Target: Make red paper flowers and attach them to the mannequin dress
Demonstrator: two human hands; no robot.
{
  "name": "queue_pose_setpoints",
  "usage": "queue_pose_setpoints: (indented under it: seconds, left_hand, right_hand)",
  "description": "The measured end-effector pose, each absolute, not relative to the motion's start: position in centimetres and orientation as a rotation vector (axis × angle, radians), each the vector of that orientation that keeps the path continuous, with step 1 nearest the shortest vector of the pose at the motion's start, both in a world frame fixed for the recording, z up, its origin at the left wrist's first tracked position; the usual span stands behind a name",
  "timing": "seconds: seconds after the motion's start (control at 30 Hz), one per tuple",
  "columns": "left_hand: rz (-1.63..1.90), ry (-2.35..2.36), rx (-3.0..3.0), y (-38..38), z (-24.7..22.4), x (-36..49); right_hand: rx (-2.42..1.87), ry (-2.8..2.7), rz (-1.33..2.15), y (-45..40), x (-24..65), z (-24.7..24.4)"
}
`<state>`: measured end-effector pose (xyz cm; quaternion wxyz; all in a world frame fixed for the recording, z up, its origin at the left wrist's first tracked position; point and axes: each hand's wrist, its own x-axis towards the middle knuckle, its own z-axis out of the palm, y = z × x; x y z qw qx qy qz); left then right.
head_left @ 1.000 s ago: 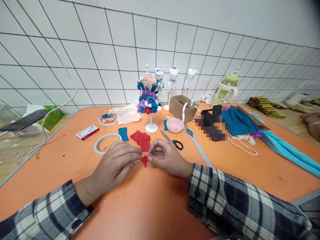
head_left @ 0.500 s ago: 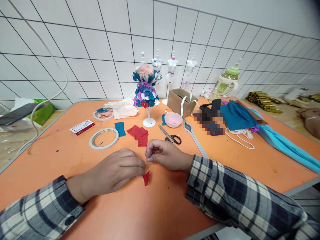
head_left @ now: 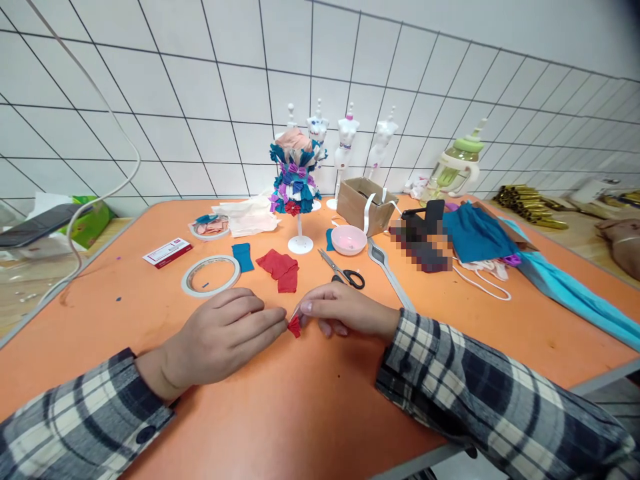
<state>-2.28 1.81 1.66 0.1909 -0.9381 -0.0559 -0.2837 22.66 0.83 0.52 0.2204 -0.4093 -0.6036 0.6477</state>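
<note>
Between my hands is a small gathered piece of red fabric point(head_left: 295, 327), its folds fanning out downward. My left hand point(head_left: 225, 337) is closed at its left edge, fingertips pinching it. From the right, my right hand point(head_left: 345, 310) has thumb and forefinger together on a thin pale strip at the top of the gathered piece; whether it is thread or tape I cannot tell. Just beyond lies a larger red cloth scrap point(head_left: 281, 268). Scissors with black handles point(head_left: 345, 272) rest past my right hand. A white roll of tape point(head_left: 188, 281) lies flat beyond my left hand.
A dress form in a ruffled, multicoloured dress point(head_left: 295, 177) stands at the back, with bare white forms point(head_left: 346, 137) behind. Around it are a cardboard box point(head_left: 353, 207), a pink bowl point(head_left: 349, 240), a small white-and-red box point(head_left: 167, 253), teal cloth point(head_left: 480, 233) and a bottle point(head_left: 457, 163).
The red gathered piece has moved up the table. My right hand has turned and come down to it, its fingers now at the pale strip. The left fingers have straightened somewhat.
</note>
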Motion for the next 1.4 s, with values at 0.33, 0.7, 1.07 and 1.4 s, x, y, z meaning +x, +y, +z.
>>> queue_pose_setpoints:
  seconds: [0.33,0.7,1.07,1.4]
  left_hand:
    - [-0.751,-0.174,-2.496,1.4,1.9,-1.7]
    - [-0.763,-0.250,-2.433,1.8,1.6,-2.0]
    - [-0.750,-0.250,-2.494,2.1,0.6,-2.7]
    - [-0.775,-0.257,-2.487,1.9,0.9,-2.4]
  right_hand:
    - [-1.202,-1.342,1.756,0.0,20.9,0.0]
    - [-1.151,-1.301,1.882,-0.2,20.9,0.3]
    - [-1.120,-1.319,1.680,0.7,21.6,-0.2]
    - [-1.271,-1.467,1.713,1.5,22.5,0.2]
